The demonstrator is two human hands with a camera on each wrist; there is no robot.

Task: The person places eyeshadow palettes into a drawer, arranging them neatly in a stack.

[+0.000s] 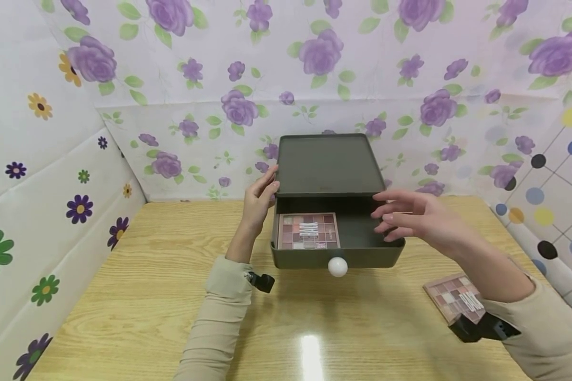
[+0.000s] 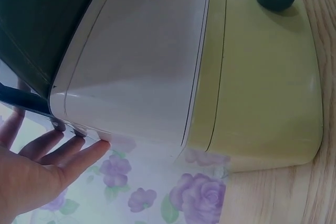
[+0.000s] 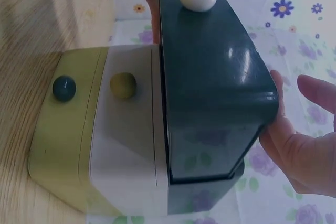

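A small three-tier drawer unit stands on the table, and its dark green top drawer [image 1: 310, 258] with a white knob [image 1: 337, 266] is pulled out. Inside on the left lies a makeup palette [image 1: 310, 231]. My left hand [image 1: 256, 206] rests with extended fingers against the unit's left side. At the open drawer's right edge is my right hand [image 1: 419, 214], fingers loosely bent; the right wrist view shows its fingers touching the drawer's side. Below, the white drawer [image 3: 126, 135] and the yellow drawer [image 3: 60, 135] are closed, visible in both wrist views.
A second palette [image 1: 450, 295] lies on the wooden table [image 1: 171, 296] at the right, partly covered by my right forearm and wrist camera. Flowered cloth [image 1: 238, 153] hangs right behind the unit, with patterned cloths at both sides.
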